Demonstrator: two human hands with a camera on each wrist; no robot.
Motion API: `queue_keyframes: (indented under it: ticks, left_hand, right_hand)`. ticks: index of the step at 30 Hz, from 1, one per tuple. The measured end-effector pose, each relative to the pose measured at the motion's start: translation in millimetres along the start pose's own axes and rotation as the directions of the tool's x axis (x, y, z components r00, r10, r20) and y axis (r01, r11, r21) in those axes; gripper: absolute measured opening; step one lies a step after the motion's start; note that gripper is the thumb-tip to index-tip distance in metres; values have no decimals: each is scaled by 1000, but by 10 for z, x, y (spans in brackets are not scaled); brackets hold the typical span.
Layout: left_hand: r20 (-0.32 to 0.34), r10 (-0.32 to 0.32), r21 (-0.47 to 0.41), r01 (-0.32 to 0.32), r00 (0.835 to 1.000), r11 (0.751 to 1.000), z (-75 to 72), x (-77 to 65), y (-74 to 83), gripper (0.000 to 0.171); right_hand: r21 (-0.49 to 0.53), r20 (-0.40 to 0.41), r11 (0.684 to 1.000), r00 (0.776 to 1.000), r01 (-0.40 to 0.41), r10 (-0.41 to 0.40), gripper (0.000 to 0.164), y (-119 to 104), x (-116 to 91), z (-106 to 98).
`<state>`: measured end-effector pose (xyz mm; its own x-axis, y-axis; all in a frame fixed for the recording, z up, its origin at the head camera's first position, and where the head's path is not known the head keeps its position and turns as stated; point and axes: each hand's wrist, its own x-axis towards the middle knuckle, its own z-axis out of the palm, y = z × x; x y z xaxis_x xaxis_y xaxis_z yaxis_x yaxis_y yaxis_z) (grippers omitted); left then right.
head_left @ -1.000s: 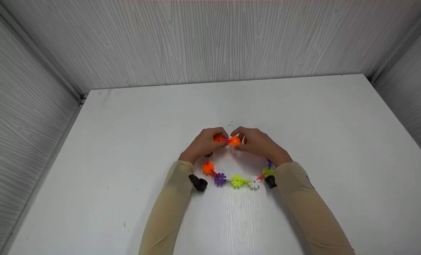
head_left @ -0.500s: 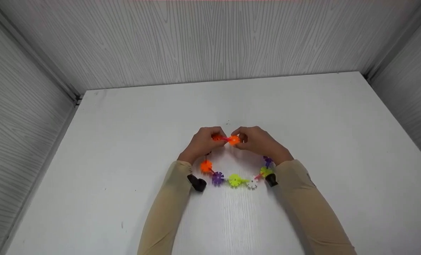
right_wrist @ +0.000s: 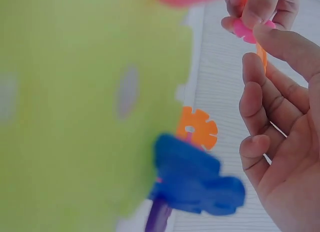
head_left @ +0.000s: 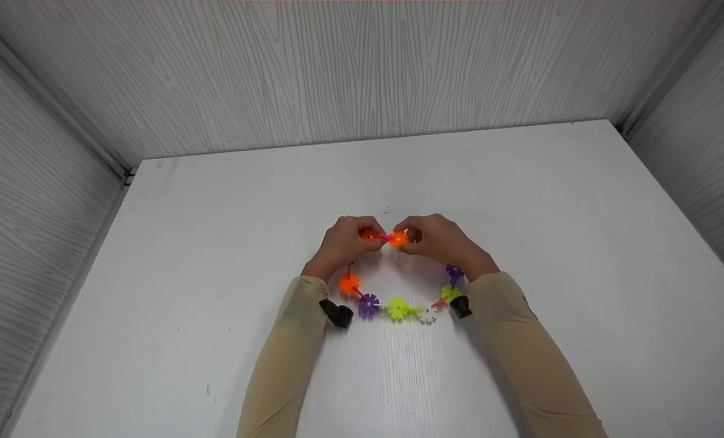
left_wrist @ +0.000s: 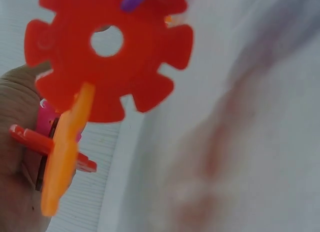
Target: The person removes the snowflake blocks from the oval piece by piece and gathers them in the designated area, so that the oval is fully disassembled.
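Note:
Several notched plastic snowflake discs form a ring-shaped chain on the white table. At its far side my left hand grips the chain by a pink disc, with an orange-red disc partly hidden among its fingers. My right hand pinches an orange disc, seen edge-on in the right wrist view, against the pink one. How deep their slots sit is hidden by the fingertips. In the left wrist view a big red disc and an edge-on orange disc hang near the palm.
The near side of the chain has an orange disc, a purple disc, a yellow-green disc and a white disc. Black wrist cameras sit close to them. Wood-grain panels wall the table.
The head view has turned slightly, so table, hands and chain appear a little farther left. Both hands keep their hold on the same discs, with little visible movement between them.

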<state>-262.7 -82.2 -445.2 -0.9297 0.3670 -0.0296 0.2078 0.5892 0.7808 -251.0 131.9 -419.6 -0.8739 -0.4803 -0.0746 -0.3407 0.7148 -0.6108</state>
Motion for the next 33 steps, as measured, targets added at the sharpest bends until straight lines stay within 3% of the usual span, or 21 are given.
queue_keyframes:
  ticks: [7, 13, 23, 33]
  left_hand:
    - [28, -26, -24, 27, 999, 999, -27, -36, -20, 8]
    - [-25, -2, 25, 2, 1000, 1000, -8, -19, -31, 8]
    - [-27, 8, 9, -8, 1000, 1000, -28, -40, -48, 9]
    - [-30, -26, 7, 26, 999, 1000, -21, -33, -25, 7]
  right_hand:
    - [-9, 10, 1000, 1000, 15, -14, 36, -17, 19, 44]
    - [-56, -28, 998, 999, -32, 30, 36, -43, 30, 58]
    - [-76, -37, 997, 999, 14, -17, 36, -56, 12, 77]
    - [-57, -60, 998, 998, 30, -34, 35, -23, 6, 73]
